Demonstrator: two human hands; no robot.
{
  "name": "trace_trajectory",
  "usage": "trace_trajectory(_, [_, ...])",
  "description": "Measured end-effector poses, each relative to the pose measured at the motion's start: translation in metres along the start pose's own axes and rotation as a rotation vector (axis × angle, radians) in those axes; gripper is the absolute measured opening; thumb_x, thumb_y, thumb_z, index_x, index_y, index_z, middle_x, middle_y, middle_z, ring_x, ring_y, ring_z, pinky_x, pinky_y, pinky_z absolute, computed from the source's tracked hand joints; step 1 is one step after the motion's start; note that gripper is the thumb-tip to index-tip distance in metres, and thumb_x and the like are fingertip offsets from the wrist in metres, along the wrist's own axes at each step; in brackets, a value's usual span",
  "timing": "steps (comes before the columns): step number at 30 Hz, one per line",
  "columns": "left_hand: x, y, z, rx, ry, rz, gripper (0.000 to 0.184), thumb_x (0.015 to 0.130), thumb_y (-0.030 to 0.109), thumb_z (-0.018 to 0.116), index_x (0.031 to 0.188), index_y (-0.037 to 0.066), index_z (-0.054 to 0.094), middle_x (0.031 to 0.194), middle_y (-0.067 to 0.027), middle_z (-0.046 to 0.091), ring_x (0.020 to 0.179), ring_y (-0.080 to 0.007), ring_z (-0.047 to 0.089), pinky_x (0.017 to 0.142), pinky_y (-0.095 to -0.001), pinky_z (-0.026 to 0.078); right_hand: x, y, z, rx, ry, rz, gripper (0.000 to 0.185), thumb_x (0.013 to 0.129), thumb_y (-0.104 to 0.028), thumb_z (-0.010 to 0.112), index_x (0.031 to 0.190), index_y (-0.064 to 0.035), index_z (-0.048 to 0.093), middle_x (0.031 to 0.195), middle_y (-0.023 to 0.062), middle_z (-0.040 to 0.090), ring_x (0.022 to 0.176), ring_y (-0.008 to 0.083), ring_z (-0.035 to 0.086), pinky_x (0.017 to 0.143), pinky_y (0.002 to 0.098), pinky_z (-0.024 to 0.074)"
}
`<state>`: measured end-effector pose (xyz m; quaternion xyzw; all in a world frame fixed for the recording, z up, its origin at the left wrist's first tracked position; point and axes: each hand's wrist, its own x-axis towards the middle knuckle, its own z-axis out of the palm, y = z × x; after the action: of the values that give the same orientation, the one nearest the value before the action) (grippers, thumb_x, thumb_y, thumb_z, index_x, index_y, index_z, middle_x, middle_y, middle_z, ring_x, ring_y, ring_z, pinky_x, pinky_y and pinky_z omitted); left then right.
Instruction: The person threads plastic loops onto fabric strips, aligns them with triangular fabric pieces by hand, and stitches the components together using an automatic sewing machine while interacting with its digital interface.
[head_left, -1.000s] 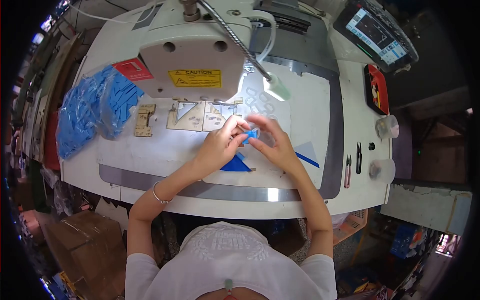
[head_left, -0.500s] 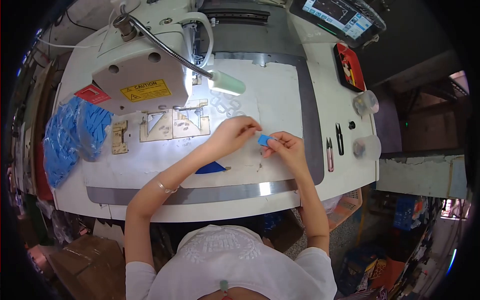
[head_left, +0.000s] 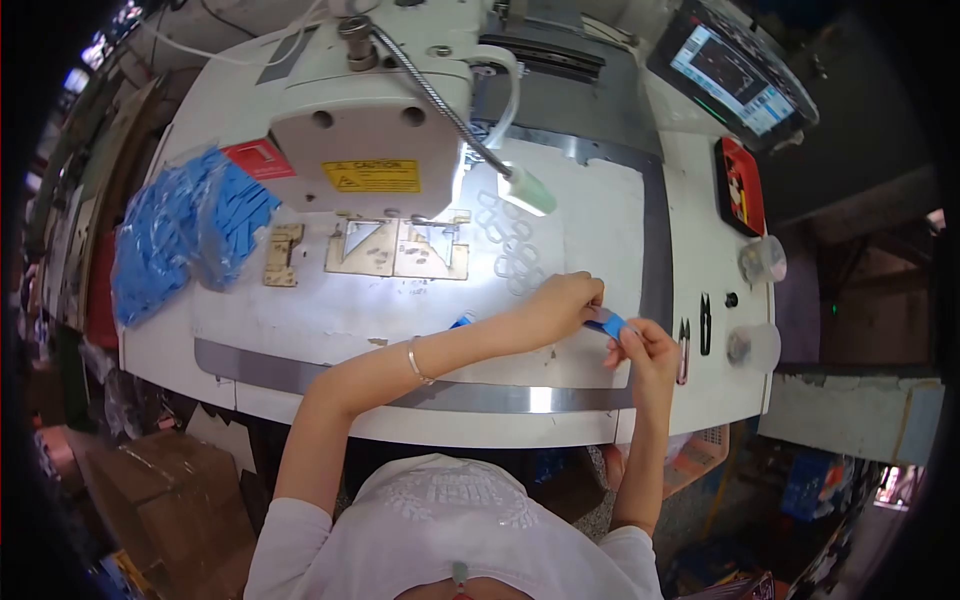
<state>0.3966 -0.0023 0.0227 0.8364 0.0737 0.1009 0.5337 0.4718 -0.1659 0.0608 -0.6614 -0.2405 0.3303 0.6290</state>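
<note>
A small blue fabric strip (head_left: pixel 609 322) stretches between my two hands above the white work plate (head_left: pixel 600 230). My left hand (head_left: pixel 562 305) has its fingertips closed on the strip's left end. At the other end, my right hand (head_left: pixel 650 352) pinches it between thumb and fingers. Several pale, clear-looking rings (head_left: pixel 517 262) lie loose on the plate just beyond my left hand. Part of another blue piece (head_left: pixel 463 320) shows beside my left forearm, which hides the remainder.
A sewing machine head (head_left: pixel 370 150) with a bendable lamp (head_left: pixel 530 190) overhangs the plate. Cardboard-like templates (head_left: pixel 400 248) lie beneath it. A bag of blue strips (head_left: pixel 190 235) sits left. Snips (head_left: pixel 684 352), black tweezers-like tool (head_left: pixel 706 325), tubs (head_left: pixel 762 260) and a red tray (head_left: pixel 740 185) line the right.
My left fingers, apart from the blue strip before, have closed on its free end. More of the strip shows between my hands. The camera view has shifted, moving the scene rightward.
</note>
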Motion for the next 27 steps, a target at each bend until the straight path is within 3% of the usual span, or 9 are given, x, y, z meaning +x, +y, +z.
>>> trace_trajectory(1, [-0.007,0.004,-0.01,-0.053,0.07,0.043,0.017,0.077,0.008,0.064,0.088,-0.001,0.055,0.08,-0.0161,0.06,0.069,-0.0285,0.061,0.064,-0.0351,0.052,-0.005,-0.004,0.0,-0.021,0.029,0.025,0.017,0.086,-0.011,0.059,0.089,0.0056,0.059,0.077,0.012,0.064,0.057,0.0135,0.06,0.05,0.0219,0.0467])
trace_trajectory(5, [-0.047,0.011,-0.047,-0.677,0.086,-0.259,0.021,0.084,0.015,0.064,0.088,-0.001,0.052,0.074,-0.005,0.057,0.055,-0.0107,0.06,0.047,-0.0212,0.052,-0.014,-0.005,0.025,-0.044,-0.007,0.04,0.015,0.086,-0.009,0.06,0.092,0.0045,0.061,0.088,0.0154,0.065,0.062,0.0117,0.06,0.047,0.0196,0.0448])
trace_trajectory(11, [-0.105,0.003,-0.073,-0.477,0.199,-0.331,0.022,0.079,0.017,0.068,0.086,0.001,0.055,0.071,-0.0046,0.058,0.055,-0.0113,0.06,0.05,-0.0236,0.049,0.019,-0.007,0.101,0.019,-0.287,0.074,0.013,0.083,-0.008,0.063,0.087,0.0041,0.062,0.082,0.0066,0.064,0.065,0.0092,0.058,0.055,0.0208,0.045])
trace_trajectory(14, [-0.129,-0.007,-0.089,0.13,0.287,-0.283,0.02,0.076,0.02,0.069,0.079,0.005,0.056,0.069,-0.0052,0.058,0.05,-0.015,0.058,0.05,-0.0274,0.047,0.064,0.009,0.129,-0.112,-0.431,-0.038,0.013,0.082,-0.008,0.063,0.085,0.0042,0.062,0.075,0.0035,0.062,0.063,0.0071,0.055,0.056,0.0208,0.0428])
trace_trajectory(15, [-0.137,-0.018,-0.093,0.401,0.321,-0.188,0.018,0.075,0.023,0.069,0.076,0.007,0.059,0.075,-0.0039,0.06,0.06,-0.0175,0.058,0.054,-0.0291,0.047,0.08,0.017,0.137,-0.21,-0.47,-0.092,0.013,0.082,-0.008,0.063,0.085,0.0042,0.062,0.073,0.0026,0.061,0.063,0.0065,0.054,0.055,0.0206,0.0419])
trace_trajectory(18, [-0.142,-0.033,-0.106,0.701,0.464,0.123,0.018,0.076,0.023,0.067,0.085,0.009,0.061,0.089,-0.0017,0.061,0.075,-0.0167,0.057,0.056,-0.0275,0.046,0.111,0.034,0.166,0.051,-0.527,-0.126,0.014,0.082,-0.009,0.064,0.086,0.0041,0.063,0.072,0.0023,0.061,0.064,0.0072,0.054,0.054,0.0213,0.041])
trace_trajectory(19, [-0.143,-0.031,-0.109,0.722,0.387,0.054,0.031,0.077,0.027,0.065,0.101,0.008,0.06,0.104,-0.0031,0.058,0.092,-0.0174,0.052,0.067,-0.0288,0.046,0.117,0.033,0.171,0.006,-0.524,-0.106,0.014,0.082,-0.009,0.064,0.086,0.0044,0.063,0.073,0.0029,0.061,0.064,0.0074,0.054,0.054,0.0217,0.0415])
trace_trajectory(23, [-0.137,-0.045,-0.111,0.796,0.322,0.008,0.061,0.077,0.033,0.066,0.125,0.0,0.048,0.119,-0.0084,0.052,0.103,-0.0255,0.045,0.088,-0.0379,0.039,0.128,0.03,0.181,-0.125,-0.528,-0.078,0.015,0.082,-0.008,0.063,0.087,0.006,0.063,0.076,0.0052,0.06,0.067,0.009,0.055,0.058,0.0234,0.0438])
trace_trajectory(27, [-0.129,-0.045,-0.111,0.791,0.274,-0.028,0.059,0.078,0.034,0.065,0.123,-0.001,0.049,0.121,-0.0084,0.052,0.101,-0.0252,0.046,0.086,-0.037,0.04,0.125,0.018,0.178,-0.222,-0.521,-0.094,0.019,0.081,-0.009,0.064,0.089,0.0076,0.063,0.082,0.0077,0.061,0.068,0.0109,0.057,0.062,0.0249,0.0462])
